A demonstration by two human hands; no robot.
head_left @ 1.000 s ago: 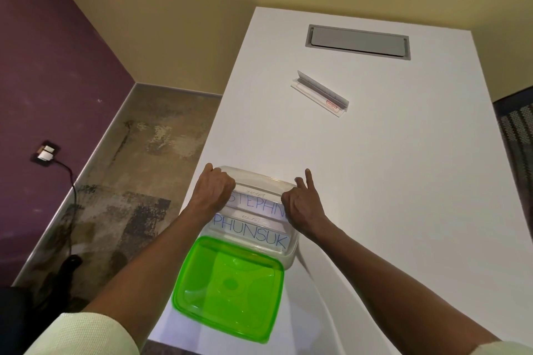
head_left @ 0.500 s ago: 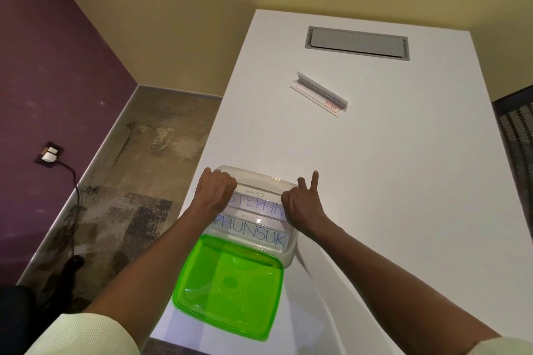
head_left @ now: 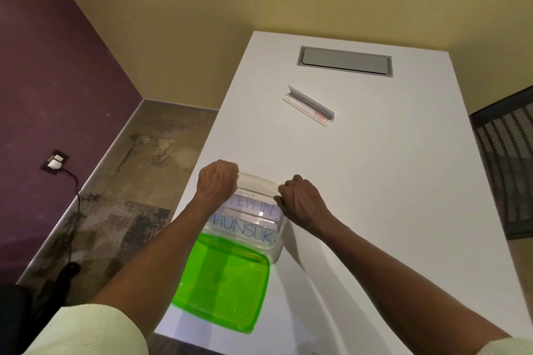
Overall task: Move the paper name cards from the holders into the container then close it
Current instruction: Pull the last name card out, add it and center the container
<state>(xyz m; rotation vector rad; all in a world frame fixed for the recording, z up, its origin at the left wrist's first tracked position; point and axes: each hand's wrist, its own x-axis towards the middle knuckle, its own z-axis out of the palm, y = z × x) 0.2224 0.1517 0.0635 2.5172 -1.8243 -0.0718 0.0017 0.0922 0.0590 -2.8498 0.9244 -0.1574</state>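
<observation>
The clear container (head_left: 253, 228) sits at the near left edge of the white bench (head_left: 375, 181), holding name cards (head_left: 248, 220) lettered in blue. The left hand (head_left: 217, 181) and right hand (head_left: 300, 199) curl over its far rim. The green lid (head_left: 225, 282) lies just nearer; an empty holder (head_left: 308, 105) lies well apart.
</observation>
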